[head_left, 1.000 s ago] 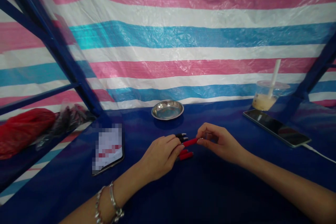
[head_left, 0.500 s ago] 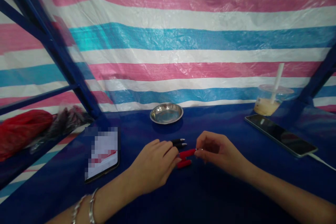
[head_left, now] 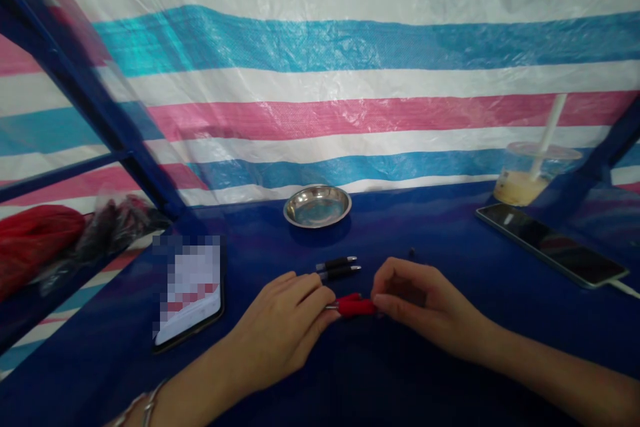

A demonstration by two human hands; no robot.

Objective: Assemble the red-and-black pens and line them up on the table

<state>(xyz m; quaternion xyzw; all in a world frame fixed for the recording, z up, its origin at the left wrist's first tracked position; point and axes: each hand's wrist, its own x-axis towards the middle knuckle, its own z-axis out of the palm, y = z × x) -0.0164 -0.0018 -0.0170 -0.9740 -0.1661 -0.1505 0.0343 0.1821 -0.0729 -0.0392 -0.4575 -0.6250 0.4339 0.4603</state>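
My left hand (head_left: 295,320) is closed, its fingers around the left end of a red pen (head_left: 356,307) with a thin metal-looking part by the fingertips. My right hand (head_left: 425,300) pinches the right end of this pen between thumb and forefinger. Just behind it, partly covered, lies another red pen piece (head_left: 350,297); I cannot tell whether it is touched. Two pens with black grips and silver tips, a rear one (head_left: 339,263) and a front one (head_left: 342,273), lie side by side on the table beyond my left fingers.
A round steel dish (head_left: 318,207) stands at the back of the blue table (head_left: 260,233). On the left is a lit phone (head_left: 195,293); on the right lie a dark phone (head_left: 550,243) with a white cable and a cup with a straw (head_left: 525,187). A small dark bit (head_left: 411,253) lies behind my right hand.
The view has tilted down slightly. The red pen between my hands has moved nearer to me, and fewer red pieces show. The black pens are less covered by my left hand.
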